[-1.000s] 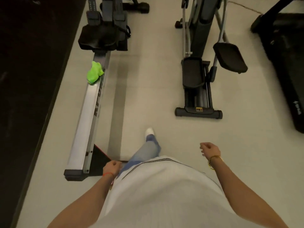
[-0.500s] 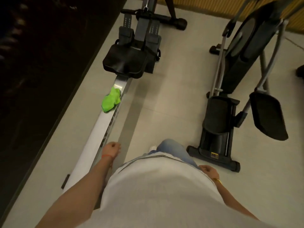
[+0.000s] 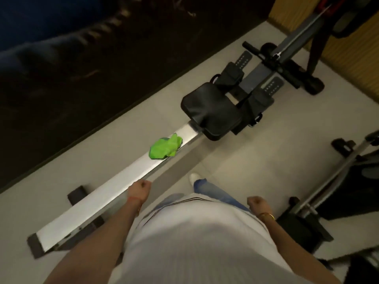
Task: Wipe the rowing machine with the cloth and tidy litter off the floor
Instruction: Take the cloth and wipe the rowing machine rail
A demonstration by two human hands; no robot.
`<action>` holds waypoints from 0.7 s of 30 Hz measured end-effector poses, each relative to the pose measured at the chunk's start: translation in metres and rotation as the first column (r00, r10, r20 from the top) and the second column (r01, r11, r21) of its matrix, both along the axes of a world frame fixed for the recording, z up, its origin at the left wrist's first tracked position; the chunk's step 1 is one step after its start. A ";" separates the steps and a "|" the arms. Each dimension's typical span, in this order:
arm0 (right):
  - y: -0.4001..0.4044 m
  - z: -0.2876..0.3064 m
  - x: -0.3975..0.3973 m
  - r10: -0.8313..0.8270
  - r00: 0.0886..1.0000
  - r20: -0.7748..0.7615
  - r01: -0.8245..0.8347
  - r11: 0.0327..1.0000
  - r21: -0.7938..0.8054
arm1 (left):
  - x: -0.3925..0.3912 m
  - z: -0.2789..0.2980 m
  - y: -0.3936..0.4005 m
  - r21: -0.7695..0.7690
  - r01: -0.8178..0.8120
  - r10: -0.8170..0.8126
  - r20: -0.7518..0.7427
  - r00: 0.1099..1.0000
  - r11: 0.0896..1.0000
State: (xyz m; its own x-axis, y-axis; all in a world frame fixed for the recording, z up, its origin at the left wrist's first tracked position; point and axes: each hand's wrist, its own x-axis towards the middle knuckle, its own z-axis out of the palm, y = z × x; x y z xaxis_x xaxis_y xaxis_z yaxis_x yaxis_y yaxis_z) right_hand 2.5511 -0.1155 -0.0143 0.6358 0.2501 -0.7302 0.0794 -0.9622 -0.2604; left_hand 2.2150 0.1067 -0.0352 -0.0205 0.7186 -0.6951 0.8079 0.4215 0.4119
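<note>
A crumpled bright green cloth [image 3: 165,149] lies on the silver rail [image 3: 114,181] of the rowing machine, just short of the black seat [image 3: 209,111]. The rail runs diagonally from lower left to upper right across the pale floor. My left hand [image 3: 139,189] hangs over the rail's near edge, a forearm's length short of the cloth, fingers loosely curled and holding nothing. My right hand [image 3: 257,204] hangs by my hip, also loosely curled and holding nothing. No litter shows on the floor in view.
Beyond the seat are the footrests and the black pull handle [image 3: 272,64]. An elliptical trainer [image 3: 332,181] stands close on my right. A dark glossy wall [image 3: 61,78] runs along the far side of the rower. My left foot [image 3: 193,178] is beside the rail.
I have walked forward along the rower and turned left. The cloth and seat are now nearer and more central. Both hands still hang at my sides with nothing in them.
</note>
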 end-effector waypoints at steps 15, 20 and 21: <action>0.328 -0.017 -0.004 0.844 0.518 0.139 -0.851 0.491 0.185 | 0.028 0.003 0.043 0.173 -0.227 0.256 -0.169 0.952 0.958; 0.388 -0.076 -0.054 0.947 0.240 0.213 -0.961 0.201 0.190 | 0.027 -0.053 0.079 0.206 -0.129 0.177 -0.235 0.956 0.970; 0.398 -0.093 -0.063 0.960 0.169 0.222 -0.976 0.132 0.171 | 0.028 -0.068 0.087 0.219 -0.121 0.174 -0.243 0.954 0.968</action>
State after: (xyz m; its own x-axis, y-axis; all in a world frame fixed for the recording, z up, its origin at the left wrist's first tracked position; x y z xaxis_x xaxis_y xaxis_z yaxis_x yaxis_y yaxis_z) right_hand 2.4886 0.2820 -0.1073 -0.2359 0.8228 -0.5171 0.9176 0.0133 -0.3974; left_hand 2.2430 0.1937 -0.1030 -0.2960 0.8169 -0.4951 0.8326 0.4747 0.2855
